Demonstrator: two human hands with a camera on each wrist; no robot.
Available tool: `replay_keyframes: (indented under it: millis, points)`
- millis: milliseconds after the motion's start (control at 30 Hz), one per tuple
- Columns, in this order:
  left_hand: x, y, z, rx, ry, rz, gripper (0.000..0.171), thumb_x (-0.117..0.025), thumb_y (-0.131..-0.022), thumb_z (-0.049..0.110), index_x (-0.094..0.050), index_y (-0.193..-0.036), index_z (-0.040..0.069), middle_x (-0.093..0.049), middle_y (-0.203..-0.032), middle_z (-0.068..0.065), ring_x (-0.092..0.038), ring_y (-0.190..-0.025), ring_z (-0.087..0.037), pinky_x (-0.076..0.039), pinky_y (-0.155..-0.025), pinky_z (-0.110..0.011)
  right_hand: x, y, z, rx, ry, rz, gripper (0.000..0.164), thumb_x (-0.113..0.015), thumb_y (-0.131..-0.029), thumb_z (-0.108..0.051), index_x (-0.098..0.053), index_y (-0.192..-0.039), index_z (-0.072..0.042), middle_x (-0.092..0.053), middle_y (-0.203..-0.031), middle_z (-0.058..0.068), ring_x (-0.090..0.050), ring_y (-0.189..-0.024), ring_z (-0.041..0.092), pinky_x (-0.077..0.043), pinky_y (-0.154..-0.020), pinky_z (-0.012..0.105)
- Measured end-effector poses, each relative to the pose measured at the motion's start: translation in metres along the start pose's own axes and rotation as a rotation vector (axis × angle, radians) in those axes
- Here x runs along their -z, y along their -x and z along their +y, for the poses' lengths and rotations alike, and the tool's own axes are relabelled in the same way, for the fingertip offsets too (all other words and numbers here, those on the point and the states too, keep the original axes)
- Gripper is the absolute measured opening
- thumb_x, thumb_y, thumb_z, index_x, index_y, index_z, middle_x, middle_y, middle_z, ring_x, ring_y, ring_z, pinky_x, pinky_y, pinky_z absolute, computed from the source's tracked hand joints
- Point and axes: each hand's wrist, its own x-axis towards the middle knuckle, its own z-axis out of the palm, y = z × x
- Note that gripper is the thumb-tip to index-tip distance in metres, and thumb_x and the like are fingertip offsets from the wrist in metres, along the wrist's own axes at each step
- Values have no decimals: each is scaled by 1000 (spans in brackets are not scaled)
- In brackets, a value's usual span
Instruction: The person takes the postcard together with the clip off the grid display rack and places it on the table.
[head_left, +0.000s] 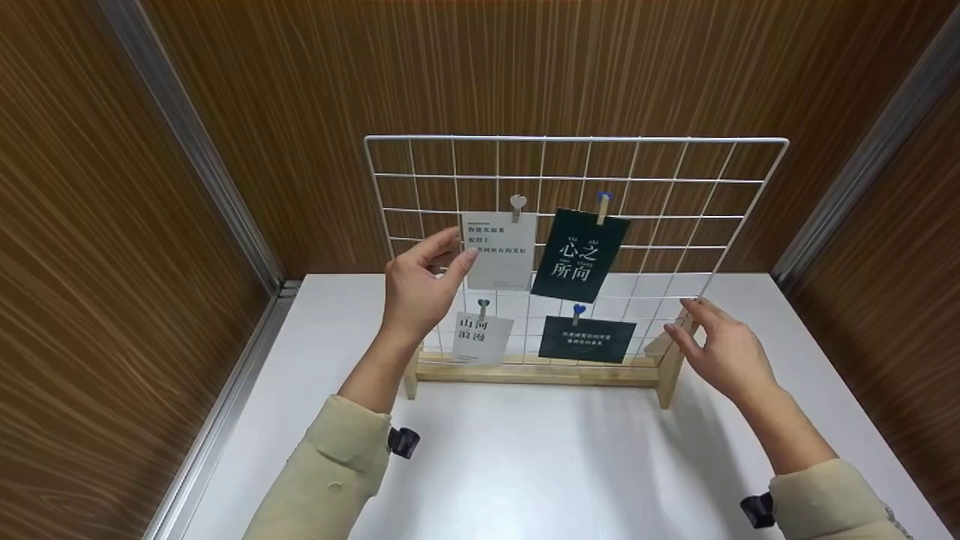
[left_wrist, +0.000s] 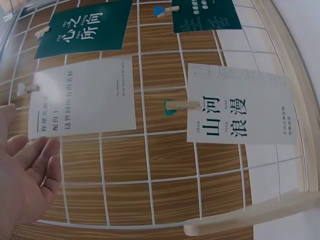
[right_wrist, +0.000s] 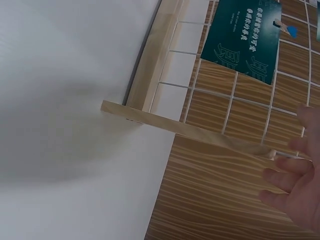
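Note:
My left hand (head_left: 418, 289) is at the left edge of the upper white card (head_left: 501, 262), thumb and forefinger apart. Its fingers (left_wrist: 35, 162) bend loosely beside that card; whether they touch it I cannot tell. This card hangs from a white heart clothespin (head_left: 517, 206) on the white wire grid (head_left: 570, 139). At the grid's right side, my right hand (head_left: 727, 352) has its thumb and fingers spread. In the right wrist view, its fingertips (right_wrist: 277, 165) are by the tip of the wooden upright (right_wrist: 200, 134); contact is unclear.
A dark green card (head_left: 577, 259) hangs tilted beside the upper white card. Below hang a smaller white card (head_left: 480, 341) and a wide green card (head_left: 589, 341), each on a clothespin. The wooden base (head_left: 536, 373) stands on a white tabletop (head_left: 487, 457) before wood-grain walls (head_left: 262, 112).

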Motion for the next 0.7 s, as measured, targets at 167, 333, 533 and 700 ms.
replay_keyframes:
  millis: [167,333,533,700]
  points:
    - [-2,-1,1,72,55,-9,43,-78,-100,25,-70,-138,8,-75,-127,-5,-71,-112,-14,-58,-93,-34,11,3,-3,26,28,3,54,-66,-107,-34,-59,-143,6,-55,-145,37,-55,-128,59,-44,-104,72]
    - [-1,-3,1,108,92,-14,44,-79,-99,24,-69,-140,9,-75,-129,-4,-70,-116,-15,-57,-98,-34,24,5,-11,21,48,2,52,-65,-107,-34,-62,-141,4,-57,-143,35,-56,-127,59,-45,-103,72]
    - [-2,-5,-2,144,162,2,40,-79,-99,22,-71,-136,9,-76,-123,-4,-71,-109,-17,-58,-95,-32,41,7,-31,70,56,59,48,-66,-107,-31,-64,-140,3,-61,-140,32,-60,-124,57,-49,-98,71]
    - [-4,-1,-9,190,234,4,40,-80,-99,21,-70,-135,5,-75,-122,-7,-71,-111,-21,-58,-97,-32,58,5,-59,111,59,80,48,-66,-107,-30,-62,-145,-2,-64,-137,30,-65,-114,55,-55,-89,67]
